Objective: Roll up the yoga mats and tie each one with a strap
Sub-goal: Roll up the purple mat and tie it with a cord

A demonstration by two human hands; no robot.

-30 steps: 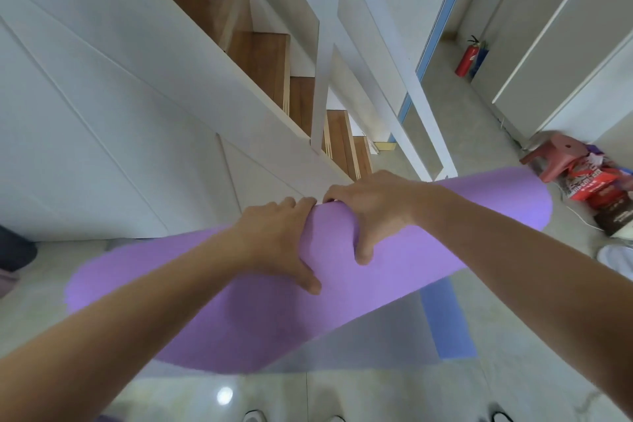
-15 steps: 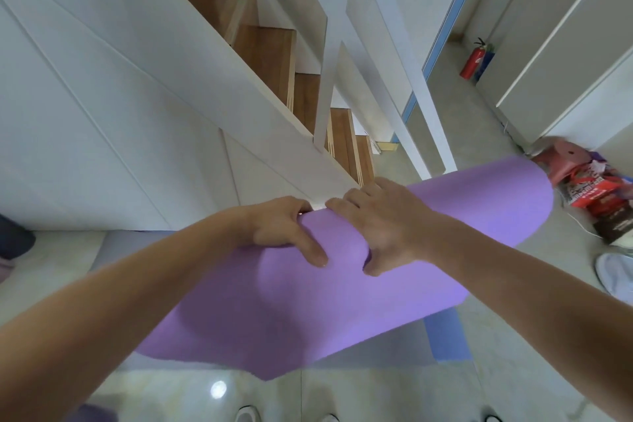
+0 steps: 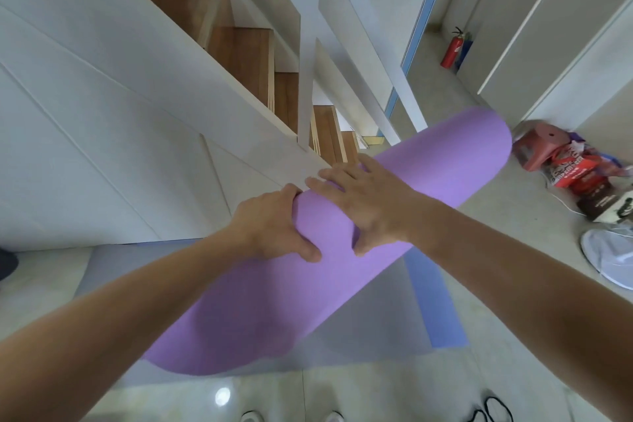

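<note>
A purple yoga mat [image 3: 445, 168], partly rolled, is held up off the floor, tilted from lower left to upper right. My left hand [image 3: 270, 226] grips its rolled top edge, thumb in front and fingers over the back. My right hand [image 3: 363, 202] lies over the roll just to the right, fingers spread across the top and thumb pressing the front. A loose flap of the mat hangs down toward the floor at lower left. A grey-blue mat [image 3: 421, 305] lies flat on the floor beneath. A black strap [image 3: 493, 411] lies on the floor at the bottom right.
A white staircase [image 3: 253, 55] with wooden treads rises straight ahead. A red fire extinguisher [image 3: 452, 48] stands at the back right. A red stool [image 3: 544, 144] and bags [image 3: 575, 178] sit by the right wall, with a white shoe [image 3: 609, 257] nearer. My shoe tips show at the bottom edge.
The mat has swung so its right end points higher and its left end drops lower. My right hand has flattened over the roll, and both hands moved slightly right.
</note>
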